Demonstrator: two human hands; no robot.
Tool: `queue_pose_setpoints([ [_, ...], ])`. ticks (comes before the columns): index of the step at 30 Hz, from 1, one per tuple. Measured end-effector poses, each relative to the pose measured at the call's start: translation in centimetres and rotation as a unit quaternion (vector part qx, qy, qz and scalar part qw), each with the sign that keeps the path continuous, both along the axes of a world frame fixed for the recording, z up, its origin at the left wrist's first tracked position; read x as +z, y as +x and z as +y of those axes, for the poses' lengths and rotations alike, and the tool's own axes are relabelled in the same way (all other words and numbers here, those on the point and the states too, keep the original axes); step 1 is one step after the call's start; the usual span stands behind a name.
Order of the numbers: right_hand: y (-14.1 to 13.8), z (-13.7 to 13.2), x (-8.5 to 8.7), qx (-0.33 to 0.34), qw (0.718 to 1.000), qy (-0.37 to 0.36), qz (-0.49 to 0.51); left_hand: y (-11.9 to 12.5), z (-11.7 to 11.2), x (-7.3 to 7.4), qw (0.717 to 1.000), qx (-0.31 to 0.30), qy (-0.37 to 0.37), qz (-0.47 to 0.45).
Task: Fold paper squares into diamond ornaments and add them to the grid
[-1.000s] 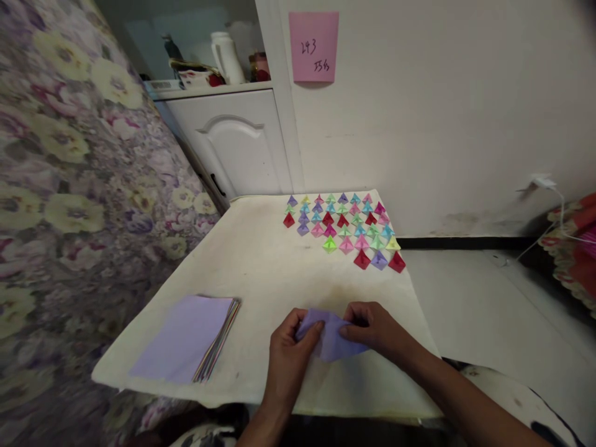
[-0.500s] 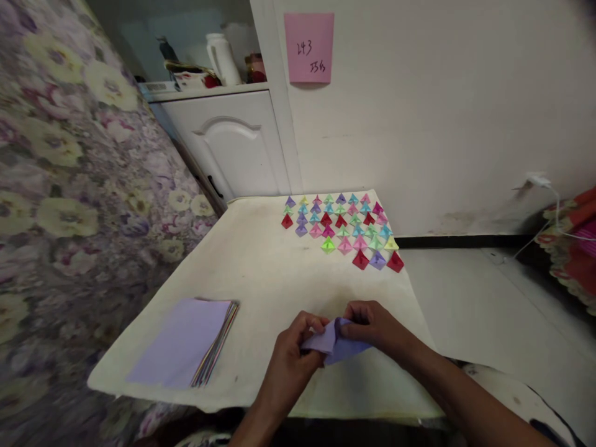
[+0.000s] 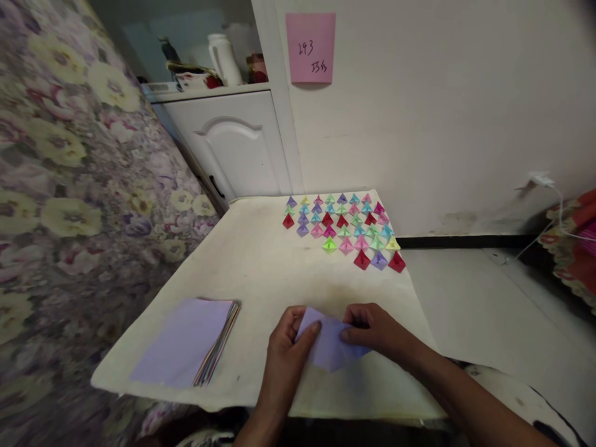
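Observation:
A folded lilac paper sheet (image 3: 329,345) lies near the front edge of the cream table (image 3: 265,267). My left hand (image 3: 288,347) pinches its left side, thumb on top. My right hand (image 3: 372,329) grips its right upper edge with fingers curled over it. A stack of coloured paper squares (image 3: 189,340), lilac on top, rests at the table's front left. Several small folded paper pieces (image 3: 344,226) in red, pink, green, blue and purple stand in rows at the far right of the table.
A flowered cloth (image 3: 69,198) covers the left side. Behind the table is a white cabinet (image 3: 233,143) with a white jug (image 3: 225,59) and clutter on top. A pink note (image 3: 310,48) is stuck to the wall. A white cable (image 3: 554,205) hangs at the right.
The lilac paper was lifted and bent between both hands half a second ago; now it is pressed flatter on the table, with both hands still on it.

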State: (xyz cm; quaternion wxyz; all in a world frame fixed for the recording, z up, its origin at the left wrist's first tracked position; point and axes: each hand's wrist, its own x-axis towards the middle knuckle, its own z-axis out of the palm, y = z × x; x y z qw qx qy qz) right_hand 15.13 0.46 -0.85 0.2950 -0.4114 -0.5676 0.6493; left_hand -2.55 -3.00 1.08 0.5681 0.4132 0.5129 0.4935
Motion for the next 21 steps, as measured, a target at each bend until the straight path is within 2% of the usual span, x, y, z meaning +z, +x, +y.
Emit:
queue_pose_setpoints([
  [5,0.0,0.2,-0.4,-0.034,0.999,0.007,0.017,0.3,0.1,0.2,0.993,0.014,-0.042,-0.110],
  [9,-0.1,0.3,-0.5,-0.050,0.999,0.016,0.011,0.2,0.1,-0.4,0.987,-0.009,-0.061,-0.151],
  [13,-0.1,0.1,-0.2,-0.035,0.999,0.035,-0.005,-0.1,0.2,-1.0,0.981,0.000,-0.073,-0.177],
  [17,-0.2,-0.2,0.1,-0.030,0.998,0.052,-0.015,-0.3,0.3,-1.0,0.973,0.018,-0.089,-0.214],
  [21,-0.3,-0.3,0.2,-0.023,0.999,0.042,-0.009,-0.3,0.5,-1.2,0.964,0.024,-0.104,-0.245],
])
